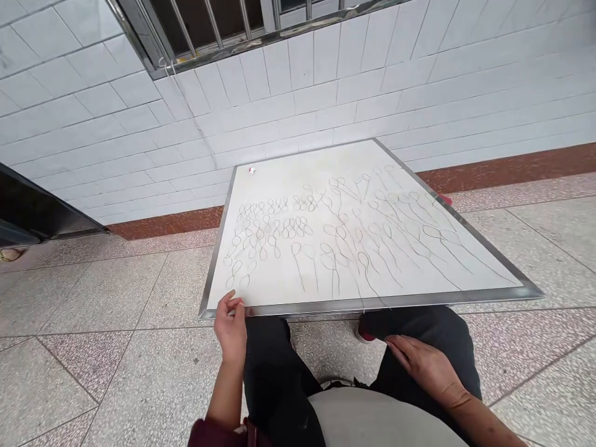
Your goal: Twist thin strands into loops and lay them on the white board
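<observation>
My left hand [231, 323] is at the front left corner of a framed white board [274, 288], fingers loosely curled and touching the edge; I see nothing held in them. Just beyond its fingertips lie thin wire figure-eights [234, 273], part of several rows on the left side of the board. Long thin wires with looped ends [365, 264] spread over the middle and right; a few tips overhang the front edge. My right hand [428, 366] rests over my right thigh, below the board, with its fingers stretched out and close together. No object shows in it.
A small white and red item [252, 171] lies at the board's far left corner. Behind stands a white tiled wall [316, 99] with a barred window [218, 25]. My legs [279, 385] are under the front edge. Speckled floor tiles [162, 354] surround the board.
</observation>
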Tool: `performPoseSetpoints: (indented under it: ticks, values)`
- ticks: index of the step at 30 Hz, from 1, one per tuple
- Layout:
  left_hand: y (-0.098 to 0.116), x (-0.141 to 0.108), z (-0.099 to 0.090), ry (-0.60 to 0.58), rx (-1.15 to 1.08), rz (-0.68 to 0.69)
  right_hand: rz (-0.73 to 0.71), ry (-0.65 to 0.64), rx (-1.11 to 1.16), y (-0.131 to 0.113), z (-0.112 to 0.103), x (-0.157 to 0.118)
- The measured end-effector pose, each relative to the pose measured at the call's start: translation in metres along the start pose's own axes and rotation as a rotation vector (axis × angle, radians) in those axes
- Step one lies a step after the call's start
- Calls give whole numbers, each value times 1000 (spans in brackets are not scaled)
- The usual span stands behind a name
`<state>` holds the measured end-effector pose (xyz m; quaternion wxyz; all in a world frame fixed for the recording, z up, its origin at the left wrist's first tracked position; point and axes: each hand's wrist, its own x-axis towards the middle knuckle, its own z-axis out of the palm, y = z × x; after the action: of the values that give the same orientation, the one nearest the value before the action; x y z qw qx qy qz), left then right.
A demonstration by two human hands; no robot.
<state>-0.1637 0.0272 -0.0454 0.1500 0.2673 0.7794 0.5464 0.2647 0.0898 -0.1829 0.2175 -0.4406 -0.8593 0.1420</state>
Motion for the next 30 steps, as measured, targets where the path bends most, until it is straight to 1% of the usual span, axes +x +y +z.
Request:
performPoseSetpoints:
  ticks: [3,5,9,13,20,24,30]
  values:
    - [1,26,5,6,159,86,-8,14,-22,-1,2,2]
    - [2,40,13,-26,256,140,-10,18,-34,-1,2,3]
    - [3,56,28,-100,401,212,-14,4,-71,-3,1,3]
    - [2,61,32,-135,501,231,-26,-13,-111,-4,0,2]
    - [8,66,30,-178,606,228,-19,-59,-134,-6,-2,5]
    - [11,69,31,-224,642,203,-15,-45,-115,-7,-3,5]
    - [12,71,31,-257,662,181,-85,14,-153,-7,-2,3]
